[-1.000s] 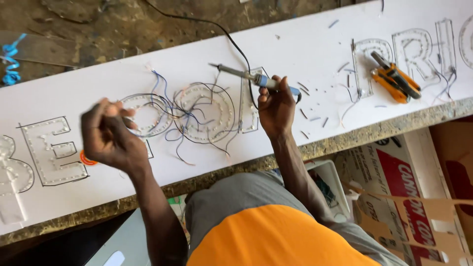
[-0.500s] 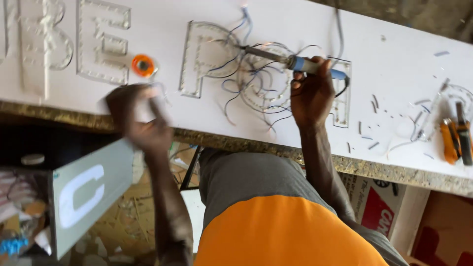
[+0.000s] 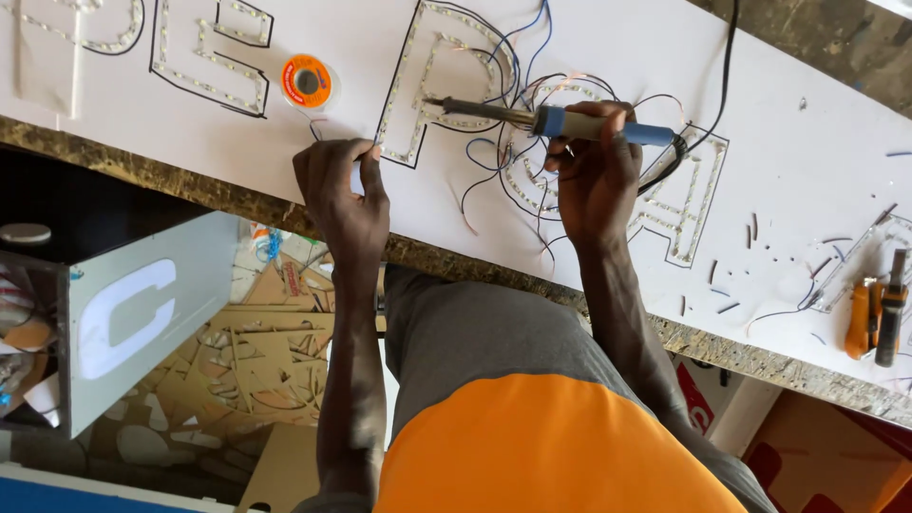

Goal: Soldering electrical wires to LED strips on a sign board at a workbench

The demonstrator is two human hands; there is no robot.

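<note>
The right hand (image 3: 594,176) is closed around the soldering iron (image 3: 551,121), tip aimed at the letter's wiring, while the left hand (image 3: 344,190) pinches solder wire (image 3: 332,138) fed from the spool (image 3: 306,81).

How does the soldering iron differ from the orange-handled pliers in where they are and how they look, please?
The soldering iron is gripped in the right hand above the wired letters; the pliers lie untouched far off. The iron has a blue handle and a trailing cord; the pliers have orange grips, no cord.
</note>
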